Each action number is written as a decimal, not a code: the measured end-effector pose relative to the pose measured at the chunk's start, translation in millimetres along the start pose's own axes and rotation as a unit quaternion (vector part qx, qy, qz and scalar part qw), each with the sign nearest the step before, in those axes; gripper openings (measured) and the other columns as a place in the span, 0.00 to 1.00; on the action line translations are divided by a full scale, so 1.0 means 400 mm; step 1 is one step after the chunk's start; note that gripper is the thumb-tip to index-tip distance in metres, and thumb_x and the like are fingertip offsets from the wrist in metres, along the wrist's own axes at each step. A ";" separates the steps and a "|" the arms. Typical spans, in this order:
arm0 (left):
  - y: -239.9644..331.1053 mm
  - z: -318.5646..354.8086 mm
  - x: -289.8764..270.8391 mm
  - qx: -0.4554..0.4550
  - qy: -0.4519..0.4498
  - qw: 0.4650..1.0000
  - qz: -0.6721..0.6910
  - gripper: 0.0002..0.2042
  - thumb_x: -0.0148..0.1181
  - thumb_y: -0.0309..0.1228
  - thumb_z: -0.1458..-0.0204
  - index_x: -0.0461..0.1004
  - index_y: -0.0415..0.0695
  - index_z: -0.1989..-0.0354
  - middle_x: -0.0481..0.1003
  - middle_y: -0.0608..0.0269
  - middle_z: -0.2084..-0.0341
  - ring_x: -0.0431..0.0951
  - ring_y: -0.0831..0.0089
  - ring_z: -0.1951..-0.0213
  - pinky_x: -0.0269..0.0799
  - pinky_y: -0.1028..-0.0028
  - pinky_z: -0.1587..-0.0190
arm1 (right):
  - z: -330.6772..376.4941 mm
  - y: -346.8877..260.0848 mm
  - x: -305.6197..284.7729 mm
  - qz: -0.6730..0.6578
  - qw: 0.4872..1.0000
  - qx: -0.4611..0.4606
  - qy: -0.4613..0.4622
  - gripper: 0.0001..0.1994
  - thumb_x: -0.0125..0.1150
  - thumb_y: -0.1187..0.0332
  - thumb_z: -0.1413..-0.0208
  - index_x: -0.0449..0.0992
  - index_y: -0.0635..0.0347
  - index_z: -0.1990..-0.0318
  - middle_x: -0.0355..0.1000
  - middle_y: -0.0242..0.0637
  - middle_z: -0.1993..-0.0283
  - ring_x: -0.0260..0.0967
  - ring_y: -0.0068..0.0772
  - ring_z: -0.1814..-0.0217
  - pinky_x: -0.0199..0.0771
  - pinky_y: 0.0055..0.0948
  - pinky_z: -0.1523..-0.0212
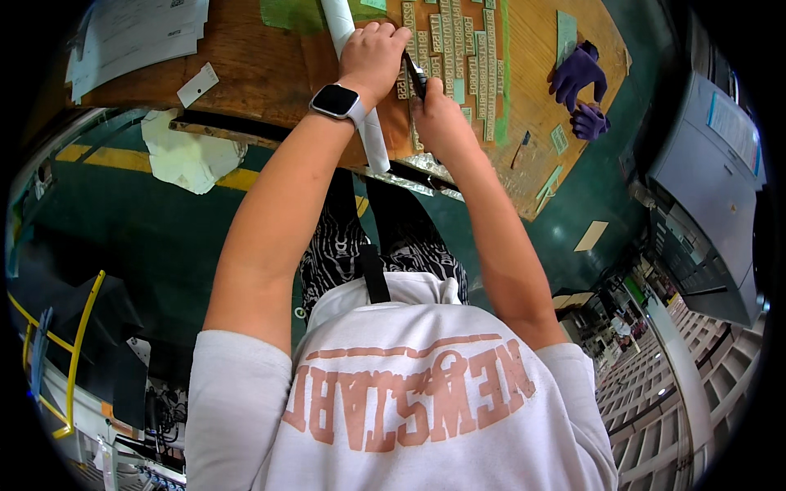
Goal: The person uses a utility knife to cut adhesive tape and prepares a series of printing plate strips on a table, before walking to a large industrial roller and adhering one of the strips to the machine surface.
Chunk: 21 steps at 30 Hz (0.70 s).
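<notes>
- Head view: left hand (372, 53) closed around a white tube (360, 98) on the wooden tabletop (254, 69).
- Right hand (438, 106) pinches a dark tool (414, 75) just beside it.
- Risk, as I judge it: the tool slipping toward the left fingers.
- Pale rectangular labels (458, 49) lie in rows beyond both hands; purple gloves (580, 78) farther right.

Rows of small pale rectangular labels (458, 45) lie on the wooden bench top, loose green-white labels (560, 137) sit at its right edge, a white tag (197, 84) lies left, and papers (135, 33) are stacked far left.
</notes>
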<state>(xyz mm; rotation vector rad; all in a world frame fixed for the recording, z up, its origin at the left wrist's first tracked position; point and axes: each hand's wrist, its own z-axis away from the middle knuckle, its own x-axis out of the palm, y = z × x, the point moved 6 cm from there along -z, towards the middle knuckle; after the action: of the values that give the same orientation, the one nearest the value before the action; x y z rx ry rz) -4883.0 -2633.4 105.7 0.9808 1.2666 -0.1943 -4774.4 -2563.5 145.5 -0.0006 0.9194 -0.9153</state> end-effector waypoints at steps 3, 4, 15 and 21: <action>0.002 -0.005 0.000 -0.002 -0.003 1.000 0.000 0.19 0.63 0.27 0.58 0.71 0.48 0.54 0.72 0.65 0.64 0.71 0.63 0.55 0.67 0.64 0.52 | 0.003 -0.006 0.001 -0.007 1.000 0.012 0.001 0.13 0.47 0.64 0.39 0.58 0.66 0.59 0.71 0.64 0.68 0.68 0.68 0.61 0.66 0.57 0.61; 0.000 -0.003 0.003 -0.003 -0.004 1.000 -0.001 0.20 0.64 0.28 0.58 0.71 0.48 0.53 0.72 0.65 0.64 0.71 0.63 0.55 0.67 0.64 0.52 | 0.005 -0.013 0.000 -0.009 1.000 0.015 0.000 0.13 0.47 0.64 0.39 0.58 0.66 0.59 0.71 0.64 0.68 0.68 0.68 0.61 0.66 0.57 0.61; 0.002 -0.005 0.002 0.011 0.047 0.999 -0.021 0.11 0.56 0.27 0.54 0.73 0.50 0.60 0.74 0.65 0.66 0.74 0.64 0.57 0.70 0.65 0.55 | 0.005 -0.038 -0.008 0.014 1.000 0.023 -0.003 0.12 0.46 0.67 0.41 0.58 0.68 0.59 0.72 0.64 0.69 0.70 0.66 0.63 0.69 0.55 0.62; 0.005 -0.006 -0.002 0.016 0.066 0.997 -0.033 0.08 0.52 0.28 0.51 0.74 0.50 0.63 0.74 0.64 0.67 0.75 0.65 0.58 0.71 0.65 0.55 | 0.006 -0.022 0.000 0.012 0.999 0.032 -0.028 0.12 0.46 0.66 0.40 0.58 0.68 0.58 0.72 0.64 0.69 0.71 0.65 0.66 0.70 0.55 0.64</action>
<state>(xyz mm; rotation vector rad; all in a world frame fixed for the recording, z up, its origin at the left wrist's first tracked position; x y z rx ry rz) -4883.6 -2630.8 107.7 0.9937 1.4219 -0.2046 -4779.0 -2569.9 150.3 0.0394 0.8360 -0.9185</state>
